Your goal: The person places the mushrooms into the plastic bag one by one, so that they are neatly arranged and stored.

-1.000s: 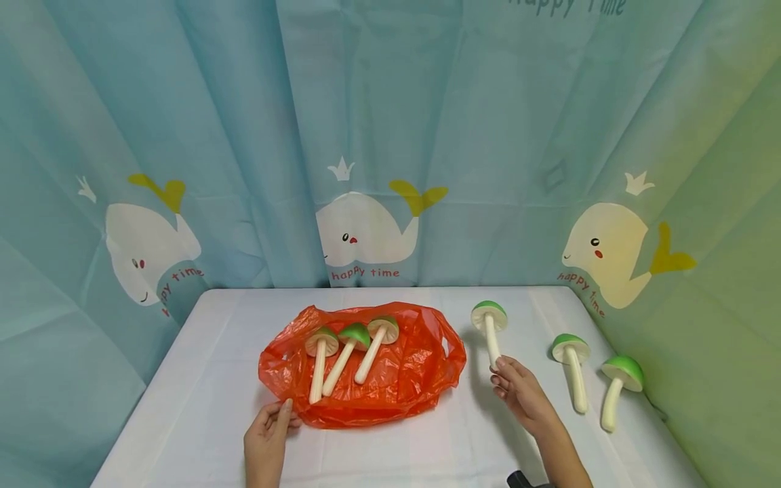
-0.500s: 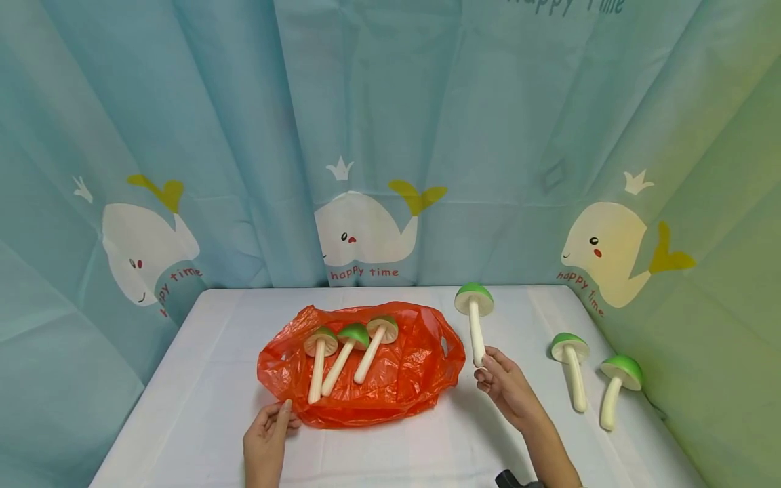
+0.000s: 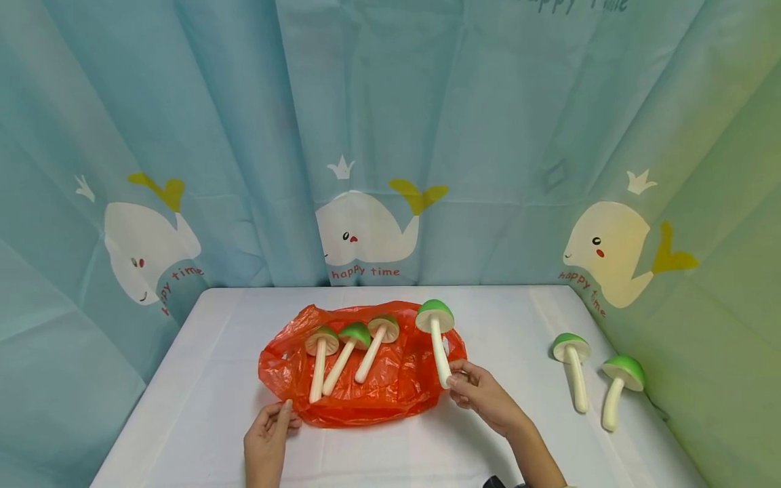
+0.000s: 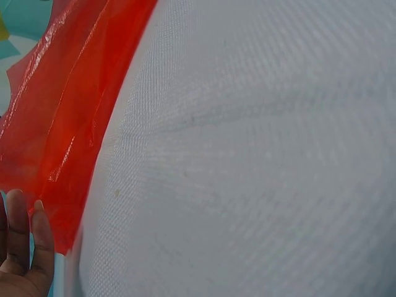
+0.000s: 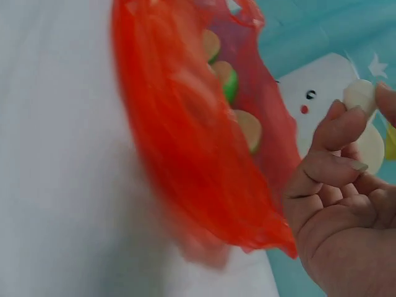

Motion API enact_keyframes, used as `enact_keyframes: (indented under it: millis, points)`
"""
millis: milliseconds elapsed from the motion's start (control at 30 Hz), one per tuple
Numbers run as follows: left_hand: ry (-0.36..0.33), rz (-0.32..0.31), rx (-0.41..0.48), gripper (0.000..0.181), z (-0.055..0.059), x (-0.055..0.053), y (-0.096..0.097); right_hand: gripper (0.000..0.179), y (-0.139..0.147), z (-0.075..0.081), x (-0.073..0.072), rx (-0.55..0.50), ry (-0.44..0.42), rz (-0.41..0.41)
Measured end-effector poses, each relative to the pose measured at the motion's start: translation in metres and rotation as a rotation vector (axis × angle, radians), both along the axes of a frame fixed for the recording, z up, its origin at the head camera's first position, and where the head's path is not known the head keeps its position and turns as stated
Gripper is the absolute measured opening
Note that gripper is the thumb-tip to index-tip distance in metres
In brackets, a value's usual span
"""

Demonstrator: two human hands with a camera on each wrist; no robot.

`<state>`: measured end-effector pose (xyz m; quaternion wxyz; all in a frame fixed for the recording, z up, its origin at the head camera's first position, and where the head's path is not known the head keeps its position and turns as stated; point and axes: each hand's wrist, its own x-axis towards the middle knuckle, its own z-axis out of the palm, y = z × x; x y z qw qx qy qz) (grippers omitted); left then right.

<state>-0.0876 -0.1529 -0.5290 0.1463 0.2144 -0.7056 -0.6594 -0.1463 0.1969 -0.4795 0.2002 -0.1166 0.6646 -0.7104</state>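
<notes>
An orange-red plastic bag point(image 3: 360, 413) lies spread open on the table, with three green-capped toy mushrooms point(image 3: 337, 366) side by side in its left and middle part. My left hand point(image 3: 268, 437) pinches the bag's front left corner between thumb and fingers; in the left wrist view its fingertips point(image 4: 40, 229) are at the red film. By the lower end of its pale stem, my right hand point(image 3: 485, 400) grips another toy mushroom point(image 3: 437, 349), cap up and slightly tilted. That mushroom overlaps the bag's right end in the head view. The right wrist view shows the stem end point(image 5: 359, 98) between thumb and fingers.
Two more green-capped mushrooms, one point(image 3: 572, 373) and another point(image 3: 621, 390) nearer the edge, lie at the right of the white table point(image 3: 201, 407). A blue-green curtain point(image 3: 488, 135) with whale prints hangs behind and around the table.
My right hand has carried its mushroom leftward, from beyond the bag's right side to over its right end. My left hand stays at the bag's corner, and the other mushrooms stay put.
</notes>
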Motion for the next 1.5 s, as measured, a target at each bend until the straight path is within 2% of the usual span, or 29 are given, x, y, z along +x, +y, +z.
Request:
enact_keyframes:
  millis: [167,267,400,667,967,1267,1500]
  points:
    - [-0.007,-0.004,0.0,0.03,0.0,0.0,0.0,0.03,-0.012,-0.004,0.005,0.04,-0.05,0.034]
    - [-0.009,-0.007,0.005,0.03,0.001,0.0,0.0,0.036,-0.02,-0.005,0.003,0.062,-0.079,0.021]
    - [-0.017,-0.015,0.012,0.029,0.002,-0.001,0.0,0.04,-0.028,-0.007,-0.005,0.094,-0.106,-0.017]
    - [-0.017,-0.017,0.007,0.03,0.0,-0.001,0.0,0.04,-0.04,-0.009,-0.018,0.12,-0.107,-0.125]
    - [-0.023,-0.022,0.008,0.031,0.001,-0.001,0.0,0.047,-0.052,-0.009,-0.027,0.042,-0.182,-0.194]
    - [-0.026,-0.012,-0.009,0.033,0.0,0.0,0.001,0.043,-0.061,-0.014,-0.037,0.053,-0.172,-0.204]
    - [-0.027,-0.013,-0.008,0.031,0.001,0.001,0.0,0.044,-0.065,-0.012,-0.04,0.127,-0.174,-0.229]
